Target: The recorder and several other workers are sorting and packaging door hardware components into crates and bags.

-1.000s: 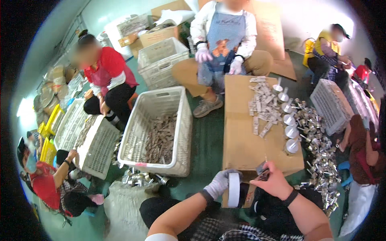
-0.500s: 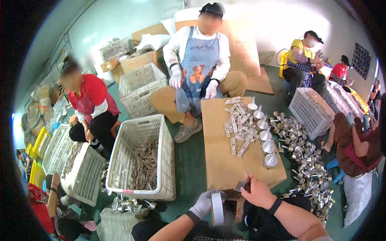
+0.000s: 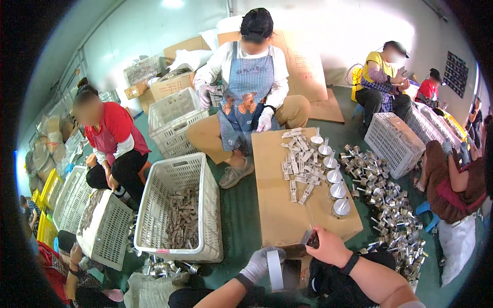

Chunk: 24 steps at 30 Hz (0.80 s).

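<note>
From my remote seat, the biggest thing before me is the cardboard box (image 3: 280, 205) serving as a worktop. Left of it stands a white plastic basket (image 3: 205, 205) partly filled with small metal strips. On the box's far half lies a scatter of flat metal pieces (image 3: 298, 164), and along its right edge a row of round silver caps (image 3: 334, 177). More shiny metal parts (image 3: 390, 205) are heaped on the green floor to the right. I judge the work mid-way: some caps stand sorted on the box, while the floor heap and the basket remain well stocked.

My left hand (image 3: 259, 264), in a grey glove, is low at the box's near edge, its grip closed around a roll of white tape (image 3: 275, 269) held on edge. My right hand (image 3: 331, 249), bare with a dark wristband, sits just beside it at the box's near corner, fingers pinched on a small dark piece (image 3: 311, 239), possibly the tape's end; I cannot tell.
</note>
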### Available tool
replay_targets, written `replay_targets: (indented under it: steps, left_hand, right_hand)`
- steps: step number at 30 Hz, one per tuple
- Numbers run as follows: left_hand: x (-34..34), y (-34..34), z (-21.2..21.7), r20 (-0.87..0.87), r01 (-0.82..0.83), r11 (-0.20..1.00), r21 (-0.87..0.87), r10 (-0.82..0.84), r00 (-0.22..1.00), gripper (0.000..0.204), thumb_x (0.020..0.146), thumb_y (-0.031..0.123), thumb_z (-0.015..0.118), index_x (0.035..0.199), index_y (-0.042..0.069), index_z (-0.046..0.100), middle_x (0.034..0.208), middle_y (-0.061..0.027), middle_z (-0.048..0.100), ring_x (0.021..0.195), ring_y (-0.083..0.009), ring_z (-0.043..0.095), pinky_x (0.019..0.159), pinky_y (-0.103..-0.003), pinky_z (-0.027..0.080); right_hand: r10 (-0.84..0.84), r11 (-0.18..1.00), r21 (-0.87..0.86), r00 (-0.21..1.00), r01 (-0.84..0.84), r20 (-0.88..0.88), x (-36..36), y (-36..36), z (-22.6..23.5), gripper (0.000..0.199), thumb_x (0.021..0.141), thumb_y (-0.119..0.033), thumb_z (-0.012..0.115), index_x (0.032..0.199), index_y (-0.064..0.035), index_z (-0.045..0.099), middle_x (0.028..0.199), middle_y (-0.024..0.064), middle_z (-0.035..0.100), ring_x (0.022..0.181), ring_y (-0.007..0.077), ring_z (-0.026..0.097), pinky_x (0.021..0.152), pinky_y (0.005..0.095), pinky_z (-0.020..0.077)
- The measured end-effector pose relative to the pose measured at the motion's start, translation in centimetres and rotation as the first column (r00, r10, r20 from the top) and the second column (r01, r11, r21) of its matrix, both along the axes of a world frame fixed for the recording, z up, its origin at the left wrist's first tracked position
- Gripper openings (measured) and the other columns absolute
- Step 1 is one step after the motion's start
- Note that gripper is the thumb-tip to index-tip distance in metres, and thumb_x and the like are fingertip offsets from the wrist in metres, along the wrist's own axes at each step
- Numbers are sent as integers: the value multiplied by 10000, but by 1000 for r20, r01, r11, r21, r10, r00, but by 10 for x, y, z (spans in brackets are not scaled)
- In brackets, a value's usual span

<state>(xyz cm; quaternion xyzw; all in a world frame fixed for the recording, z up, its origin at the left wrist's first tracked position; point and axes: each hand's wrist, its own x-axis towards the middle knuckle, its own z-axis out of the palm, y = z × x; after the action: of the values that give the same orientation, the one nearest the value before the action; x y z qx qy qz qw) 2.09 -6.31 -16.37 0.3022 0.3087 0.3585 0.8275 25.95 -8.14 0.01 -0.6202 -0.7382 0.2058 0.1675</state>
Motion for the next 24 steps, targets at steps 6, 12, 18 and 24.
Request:
replay_targets:
  steps: [6,12,18,24]
  left_hand:
    - [8,2,13,-79,-11,999,36,13,997,228,813,39,636,1038,5,621,929,-84,658,817,-149,627,764,-296,532]
    - [-3,-4,33,-321,12,992,129,30,947,235,804,8,629,1037,-12,620,955,-102,659,843,-188,637,777,-317,536]
    - [15,-1,21,-209,16,993,117,9,978,288,768,30,695,1043,13,610,958,-62,658,875,-127,611,812,-262,495]
    - [2,-5,28,-227,27,994,102,-4,974,223,830,2,583,1052,-18,587,975,-112,653,862,-186,633,797,-314,526]
  right_hand:
    - [-12,1000,13,1000,12,-15,3,0,4,484,725,-276,677,1070,-24,450,905,209,604,840,374,603,719,435,491]
    - [2,998,66,995,5,-102,-12,1,2,480,729,-267,679,1082,-35,450,906,194,601,846,374,599,725,436,487]
    - [-22,997,77,998,27,-61,8,-6,-10,493,716,-270,696,1061,-10,458,939,196,587,866,361,591,743,425,484]
    - [-4,996,91,999,8,-44,-7,-2,2,484,717,-253,695,1055,-9,449,953,199,581,878,361,587,743,425,483]
